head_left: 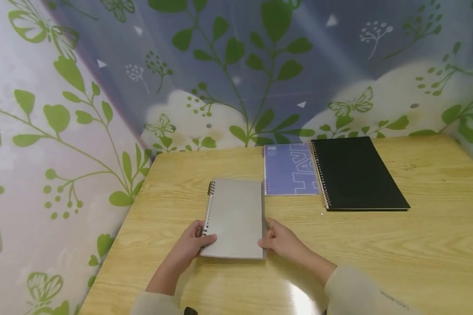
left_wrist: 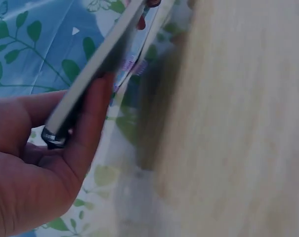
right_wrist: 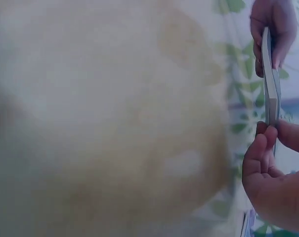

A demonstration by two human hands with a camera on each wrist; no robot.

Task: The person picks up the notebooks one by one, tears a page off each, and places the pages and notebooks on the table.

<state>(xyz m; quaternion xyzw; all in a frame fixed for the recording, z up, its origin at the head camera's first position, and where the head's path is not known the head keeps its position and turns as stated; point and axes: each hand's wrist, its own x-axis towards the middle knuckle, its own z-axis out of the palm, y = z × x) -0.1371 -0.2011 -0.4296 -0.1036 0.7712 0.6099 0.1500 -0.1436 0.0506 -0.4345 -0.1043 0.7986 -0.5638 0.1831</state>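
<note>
The left hand point(head_left: 190, 244) and the right hand point(head_left: 282, 239) are held apart, facing each other; a pinching grip is formed by both, each thumb point(head_left: 208, 239) set opposite the fingers point(left_wrist: 91, 123); the forearms point(head_left: 317, 265), bare near the wrists point(head_left: 305, 255), are slanted inward and covered higher up by pale sleeves point(head_left: 358, 292)

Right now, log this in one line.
left hand: grips gray spiral notebook at bound edge | right hand: grips opposite edge | purple spiral notebook, black spiral notebook: on wood-grain table
</note>
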